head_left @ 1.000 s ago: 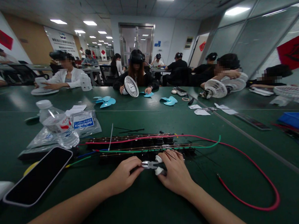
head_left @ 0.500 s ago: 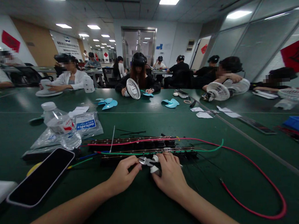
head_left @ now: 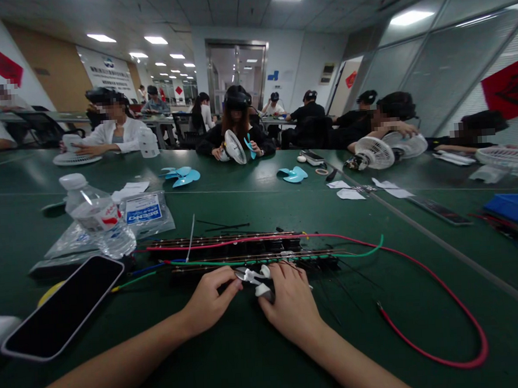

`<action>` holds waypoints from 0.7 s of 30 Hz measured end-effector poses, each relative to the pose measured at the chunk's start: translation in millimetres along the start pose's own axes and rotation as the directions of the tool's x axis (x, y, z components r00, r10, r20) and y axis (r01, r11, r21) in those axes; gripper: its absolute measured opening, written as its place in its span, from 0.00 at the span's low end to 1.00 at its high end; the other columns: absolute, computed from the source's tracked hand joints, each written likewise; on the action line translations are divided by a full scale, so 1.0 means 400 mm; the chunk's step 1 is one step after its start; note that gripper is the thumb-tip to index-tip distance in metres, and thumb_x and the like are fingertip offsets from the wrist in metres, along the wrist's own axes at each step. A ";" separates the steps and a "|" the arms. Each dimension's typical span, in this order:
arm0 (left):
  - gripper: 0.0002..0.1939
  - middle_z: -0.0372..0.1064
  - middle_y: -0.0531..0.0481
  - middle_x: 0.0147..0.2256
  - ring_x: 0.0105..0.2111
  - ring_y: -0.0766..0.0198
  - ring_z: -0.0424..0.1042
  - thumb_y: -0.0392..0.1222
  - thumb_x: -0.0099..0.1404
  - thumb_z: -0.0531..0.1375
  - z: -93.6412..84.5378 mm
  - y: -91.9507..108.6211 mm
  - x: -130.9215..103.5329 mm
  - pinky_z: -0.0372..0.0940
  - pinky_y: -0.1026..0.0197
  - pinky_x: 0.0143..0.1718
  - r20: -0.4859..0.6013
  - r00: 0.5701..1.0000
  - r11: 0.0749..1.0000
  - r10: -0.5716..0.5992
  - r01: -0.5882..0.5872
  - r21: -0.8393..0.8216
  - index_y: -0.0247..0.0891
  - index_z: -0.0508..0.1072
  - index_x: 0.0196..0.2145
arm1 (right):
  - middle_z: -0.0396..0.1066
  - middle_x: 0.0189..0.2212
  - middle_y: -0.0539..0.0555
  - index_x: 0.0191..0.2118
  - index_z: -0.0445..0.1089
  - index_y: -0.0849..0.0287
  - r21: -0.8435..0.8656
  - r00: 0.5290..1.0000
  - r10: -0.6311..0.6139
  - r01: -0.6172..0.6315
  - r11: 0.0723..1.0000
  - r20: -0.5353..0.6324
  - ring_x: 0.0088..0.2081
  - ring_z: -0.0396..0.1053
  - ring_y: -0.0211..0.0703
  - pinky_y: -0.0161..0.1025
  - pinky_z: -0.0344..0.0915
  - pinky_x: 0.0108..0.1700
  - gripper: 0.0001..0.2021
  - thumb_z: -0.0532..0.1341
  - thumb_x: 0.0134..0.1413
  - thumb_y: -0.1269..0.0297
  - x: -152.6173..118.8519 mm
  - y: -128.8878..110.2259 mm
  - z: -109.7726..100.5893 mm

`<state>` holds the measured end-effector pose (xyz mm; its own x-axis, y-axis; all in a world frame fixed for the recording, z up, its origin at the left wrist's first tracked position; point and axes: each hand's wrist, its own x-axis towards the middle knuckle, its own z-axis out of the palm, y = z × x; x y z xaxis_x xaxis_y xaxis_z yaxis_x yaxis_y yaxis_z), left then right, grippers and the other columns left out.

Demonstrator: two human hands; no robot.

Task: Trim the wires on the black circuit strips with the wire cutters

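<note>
My right hand (head_left: 294, 303) is closed round the light-coloured handles of diagonal cutters (head_left: 248, 276), whose jaws point left with the handles spread. The thumb and forefinger of my left hand (head_left: 206, 302) are pinched together at the jaw tips. Whatever lies between those fingers is too small to make out. Just beyond both hands, two long black strips (head_left: 224, 241) with metal contacts lie side by side. A red wire (head_left: 471, 321) and a green wire (head_left: 361, 254) run along them. A pale cable tie tail (head_left: 190, 240) sticks up at their left part.
Left of my arm lie a phone (head_left: 66, 308), a water bottle (head_left: 98, 218) and plastic bags (head_left: 150, 209). Black offcuts (head_left: 331, 298) are scattered to the right. Across the table (head_left: 251, 358), people handle fans, with blue fan blades (head_left: 181, 176) nearby. A blue tray (head_left: 514, 209) is at far right.
My hands and the cutters keep nearly the same pose; the view has shifted slightly. Across the table, a person has raised a blue fan blade upright beside the white fan.
</note>
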<state>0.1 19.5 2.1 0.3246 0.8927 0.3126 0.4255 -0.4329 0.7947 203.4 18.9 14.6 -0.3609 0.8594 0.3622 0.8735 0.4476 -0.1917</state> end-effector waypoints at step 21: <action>0.11 0.66 0.51 0.28 0.30 0.65 0.65 0.40 0.67 0.53 0.003 0.003 0.001 0.60 0.63 0.33 -0.021 1.000 1.000 0.024 -0.023 0.009 0.36 0.69 0.28 | 0.65 0.41 0.59 0.43 0.62 0.58 0.006 1.000 -0.017 0.017 1.000 0.019 0.45 0.60 0.55 0.50 0.52 0.49 0.15 0.59 0.46 0.63 -0.005 -0.001 -0.013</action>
<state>1.6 19.1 2.5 0.3167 0.8847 0.3421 0.4255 -0.4549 0.7823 205.5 15.6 18.8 -0.3818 0.8562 0.3481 0.8652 0.4636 -0.1912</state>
